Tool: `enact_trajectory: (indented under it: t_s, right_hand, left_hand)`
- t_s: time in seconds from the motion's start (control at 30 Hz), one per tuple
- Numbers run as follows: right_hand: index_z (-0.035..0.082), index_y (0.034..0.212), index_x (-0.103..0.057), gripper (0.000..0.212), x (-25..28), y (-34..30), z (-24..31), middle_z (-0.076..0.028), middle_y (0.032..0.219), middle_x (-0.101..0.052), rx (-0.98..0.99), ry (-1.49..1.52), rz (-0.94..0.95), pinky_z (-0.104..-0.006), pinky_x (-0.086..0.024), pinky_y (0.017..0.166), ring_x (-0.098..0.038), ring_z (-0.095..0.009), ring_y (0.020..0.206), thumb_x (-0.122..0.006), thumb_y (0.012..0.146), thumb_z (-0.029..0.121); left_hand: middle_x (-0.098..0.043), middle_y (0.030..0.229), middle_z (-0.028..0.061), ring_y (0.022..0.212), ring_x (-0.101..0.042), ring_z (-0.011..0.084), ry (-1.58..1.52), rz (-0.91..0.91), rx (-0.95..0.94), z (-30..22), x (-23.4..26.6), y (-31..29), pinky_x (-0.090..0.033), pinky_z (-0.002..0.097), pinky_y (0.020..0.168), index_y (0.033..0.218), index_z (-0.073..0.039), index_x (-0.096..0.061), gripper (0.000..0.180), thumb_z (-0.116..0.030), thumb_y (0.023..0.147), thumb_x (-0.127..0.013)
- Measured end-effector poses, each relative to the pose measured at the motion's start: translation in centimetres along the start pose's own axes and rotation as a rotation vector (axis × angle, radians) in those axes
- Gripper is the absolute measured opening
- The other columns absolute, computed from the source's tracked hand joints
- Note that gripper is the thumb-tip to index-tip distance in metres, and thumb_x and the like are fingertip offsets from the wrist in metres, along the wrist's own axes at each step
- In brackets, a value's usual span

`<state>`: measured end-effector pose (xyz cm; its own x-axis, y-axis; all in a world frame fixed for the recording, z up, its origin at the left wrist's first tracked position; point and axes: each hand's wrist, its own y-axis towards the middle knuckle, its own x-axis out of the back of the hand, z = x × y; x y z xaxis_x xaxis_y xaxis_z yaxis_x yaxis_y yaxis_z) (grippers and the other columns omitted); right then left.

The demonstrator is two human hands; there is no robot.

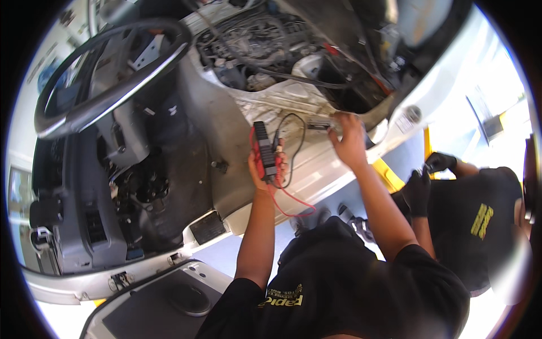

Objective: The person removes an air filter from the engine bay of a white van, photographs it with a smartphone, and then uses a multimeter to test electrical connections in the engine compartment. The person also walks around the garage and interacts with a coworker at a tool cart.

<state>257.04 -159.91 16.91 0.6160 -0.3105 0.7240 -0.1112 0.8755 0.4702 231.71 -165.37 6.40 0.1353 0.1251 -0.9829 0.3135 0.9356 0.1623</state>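
My left hand (261, 171) is wrapped round a red and black multimeter (263, 148), held upright over the white sill. Its black test lead (304, 135) loops out to the right, and a red test lead (294, 199) hangs in a curve below. Part of the leads runs between my left fingers. Farther right, my right hand (350, 138) has its fingers bent at the end of a small grey metal, block-shaped part (320, 123) on the body ledge. Its exact kind is too small to tell.
An open engine bay (259, 48) lies ahead, with hoses and wiring. The steering wheel (113, 79) and dashboard (73, 209) stand at left. An open door (152, 311) is at lower left. At right, a co-worker in black gloves (418, 192) stands close by, near a yellow post (427, 148).
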Motion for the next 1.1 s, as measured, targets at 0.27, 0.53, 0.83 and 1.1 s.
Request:
enact_trajectory:
  t_s: [0.27, 0.53, 0.83, 1.1]
  right_hand:
    - [0.006, 0.118, -0.069, 0.03, 6.8, -24.1, -2.0, -0.015, 0.102, -0.074, -0.366, 0.357, 0.795, -0.0458, -0.055, 0.087, -0.07, -0.036, 0.097, -0.066, 0.092, 0.02]
    - [0.005, 0.127, -0.067, 0.04, 13.6, -39.8, -9.9, -0.016, 0.109, -0.075, -0.752, 0.451, 0.663, -0.0422, -0.057, 0.09, -0.072, -0.03, 0.101, -0.067, 0.094, 0.027]
    - [0.005, 0.119, -0.072, 0.04, 17.9, -57.6, -20.3, -0.016, 0.117, -0.075, -1.093, 0.023, 1.002, -0.0467, -0.059, 0.089, -0.074, -0.033, 0.101, -0.068, 0.091, 0.034]
    - [-0.002, 0.119, -0.071, 0.031, 23.9, -68.7, -25.7, -0.018, 0.119, -0.074, -1.724, 0.248, 0.738, -0.0368, -0.064, 0.083, -0.078, -0.028, 0.097, -0.061, 0.098, 0.018]
  left_hand:
    - [-0.044, 0.146, 0.0263, 0.102, -0.057, 0.0246, 0.27, 0.092, 0.3, 0.6, 0.4, -1.1, -0.056, 0.0362, 0.078, 0.131, -0.005, -0.059, 0.058, -0.053, 0.1, -0.061]
    - [-0.055, 0.125, 0.0234, 0.082, -0.057, 0.024, 0.63, -0.167, 0.571, 3.9, -4.2, -6.5, -0.05, 0.0347, 0.062, 0.136, -0.006, -0.057, 0.07, -0.062, 0.093, -0.061]
    - [-0.075, 0.103, 0.0072, 0.085, -0.074, 0.019, 1.246, -0.782, 1.037, 9.3, -0.9, -16.7, -0.061, 0.034, 0.076, 0.125, -0.004, -0.066, 0.051, -0.036, 0.087, -0.077]
    - [-0.075, 0.106, 0.0065, 0.091, -0.073, 0.0178, 1.318, -0.834, 1.774, 18.3, 4.9, -16.3, -0.06, 0.0354, 0.08, 0.127, -0.006, -0.065, 0.044, -0.035, 0.094, -0.072]
